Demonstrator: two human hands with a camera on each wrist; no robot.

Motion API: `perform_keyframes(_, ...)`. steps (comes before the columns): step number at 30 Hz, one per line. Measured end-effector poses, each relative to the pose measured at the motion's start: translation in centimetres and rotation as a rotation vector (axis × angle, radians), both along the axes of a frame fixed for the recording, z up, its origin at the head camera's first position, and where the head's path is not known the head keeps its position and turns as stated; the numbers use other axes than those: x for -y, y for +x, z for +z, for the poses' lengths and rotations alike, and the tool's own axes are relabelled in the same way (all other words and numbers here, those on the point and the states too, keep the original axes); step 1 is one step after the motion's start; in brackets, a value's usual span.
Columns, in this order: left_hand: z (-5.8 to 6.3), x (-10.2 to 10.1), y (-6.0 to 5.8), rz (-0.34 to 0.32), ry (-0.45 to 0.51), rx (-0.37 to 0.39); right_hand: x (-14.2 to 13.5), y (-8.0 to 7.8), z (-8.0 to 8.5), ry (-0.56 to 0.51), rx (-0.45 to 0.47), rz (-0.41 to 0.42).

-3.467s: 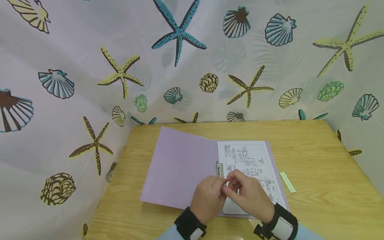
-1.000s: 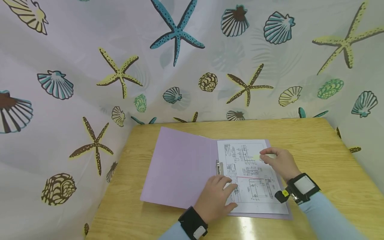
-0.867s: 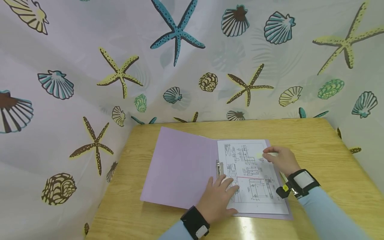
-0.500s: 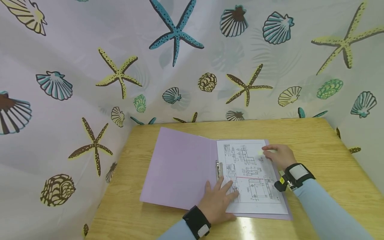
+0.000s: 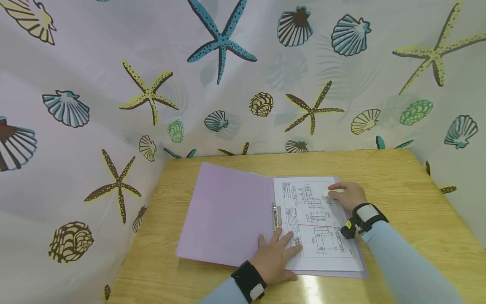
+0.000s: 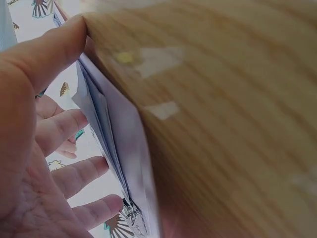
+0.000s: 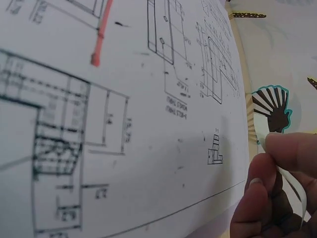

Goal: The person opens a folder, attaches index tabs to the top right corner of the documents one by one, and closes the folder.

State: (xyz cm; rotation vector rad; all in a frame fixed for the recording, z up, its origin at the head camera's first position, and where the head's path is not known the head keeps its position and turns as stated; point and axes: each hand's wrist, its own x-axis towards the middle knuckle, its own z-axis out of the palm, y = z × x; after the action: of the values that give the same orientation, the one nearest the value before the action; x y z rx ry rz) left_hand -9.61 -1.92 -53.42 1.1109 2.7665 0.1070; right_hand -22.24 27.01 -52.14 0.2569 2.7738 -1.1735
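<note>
A lilac folder (image 5: 228,215) lies spread on the table, with printed technical drawings (image 5: 322,217) on its right side. My left hand (image 5: 274,258) rests with fingers spread over the lower left corner of the sheets, just below the metal clip (image 5: 277,216). The left wrist view shows those fingers (image 6: 79,176) straight along the folder's edge. With thumb and fingertips my right hand (image 5: 350,196) pinches a pale paper strip (image 5: 325,193) at the sheets' upper right edge. In the right wrist view, the thin strip (image 7: 294,186) bends between the fingers.
The wooden table (image 5: 417,211) extends around the folder. Behind it hangs a pale curtain (image 5: 243,84) printed with shells and starfish. A red line (image 5: 315,225) crosses the top drawing. Both wrists wear black camera bands.
Both hands were together near the clip. The right hand has since moved to the upper right with a pale strip, lately shifting slightly left. The left hand has spread its fingers on the sheets.
</note>
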Motion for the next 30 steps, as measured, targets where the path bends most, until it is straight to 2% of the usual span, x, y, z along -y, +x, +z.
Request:
perform_keyframes(7,-0.1,0.0,-0.2,0.003,-0.017,0.016,0.6,-1.2,-0.9,0.018,0.023,-0.013)
perform_keyframes(15,0.0,0.1,-0.1,-0.005,-0.050,0.002,0.9,-1.6,-1.9,0.056,0.038,-0.027)
perform_keyframes(22,0.2,0.2,-0.1,0.002,-0.079,-0.003,1.1,-1.7,-1.9,0.076,0.042,-0.033)
perform_keyframes(30,0.0,0.4,0.0,-0.001,-0.064,-0.026,1.4,-1.8,-1.9,0.094,0.048,-0.030)
